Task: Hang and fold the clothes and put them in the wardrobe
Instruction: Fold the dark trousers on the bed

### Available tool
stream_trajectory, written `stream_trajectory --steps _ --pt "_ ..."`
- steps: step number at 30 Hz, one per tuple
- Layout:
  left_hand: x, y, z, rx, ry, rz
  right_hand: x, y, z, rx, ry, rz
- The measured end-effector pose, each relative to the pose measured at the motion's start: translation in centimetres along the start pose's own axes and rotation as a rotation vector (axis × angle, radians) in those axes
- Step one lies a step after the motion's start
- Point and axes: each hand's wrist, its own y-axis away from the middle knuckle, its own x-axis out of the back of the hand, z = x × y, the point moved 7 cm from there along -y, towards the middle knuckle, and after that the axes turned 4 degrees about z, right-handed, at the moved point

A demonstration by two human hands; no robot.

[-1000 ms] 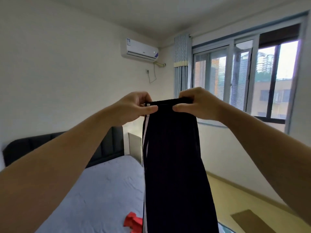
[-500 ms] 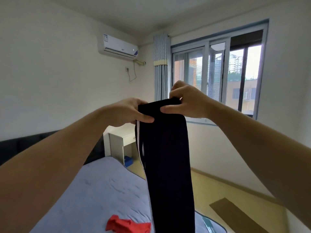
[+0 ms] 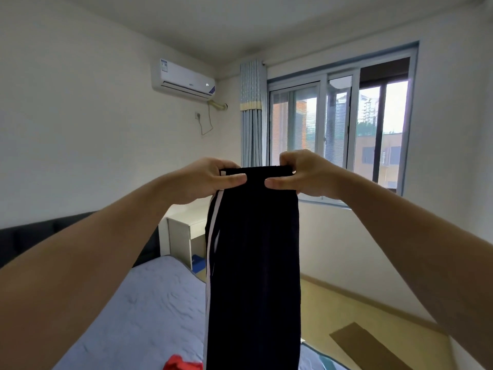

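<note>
The dark trousers [image 3: 253, 263] hang in the centre of the frame, held up by their top edge, with a white stripe running down their left side. Their long axis is vertical, and the lower end drops out of the bottom of the frame. The left hand [image 3: 210, 180] pinches the top left corner, thumb in front. The right hand [image 3: 301, 173] pinches the top right corner the same way. Both hands sit level, equally near the cloth, which falls straight below them. The next fold likely turns on that downward hang. Behind lies the bed [image 3: 138, 311], with a red garment [image 3: 181, 365] at the bottom of the frame.
</note>
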Motion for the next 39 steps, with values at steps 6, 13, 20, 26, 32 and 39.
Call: stream_trajectory --steps 6,13,20,26,32,39 --pt "-0.5 -1.7 -0.9 -0.032 0.038 0.061 -2.2 0.4 3.6 -0.255 -0.535 -0.108" --pt "-4.3 -6.4 -4.4 0.077 0.068 -0.095 -5.7 1.9 11.9 -0.368 -0.586 -0.243" --pt "-9.2 -15.5 -12.4 0.189 -0.184 -0.253 -6.2 -2.9 22.7 -0.377 -0.354 -0.075" --pt "-13.6 -28.2 -19.3 0.154 -0.427 -0.078 -5.1 -10.0 35.4 -0.397 -0.154 0.1" --pt "-16.5 -38.2 -21.8 0.143 -0.626 0.054 -1.2 -16.1 44.0 -0.411 0.067 0.168" --pt "-17.7 -39.0 -23.4 0.299 -0.048 0.136 -0.1 -16.7 45.3 -0.45 -0.016 0.203"
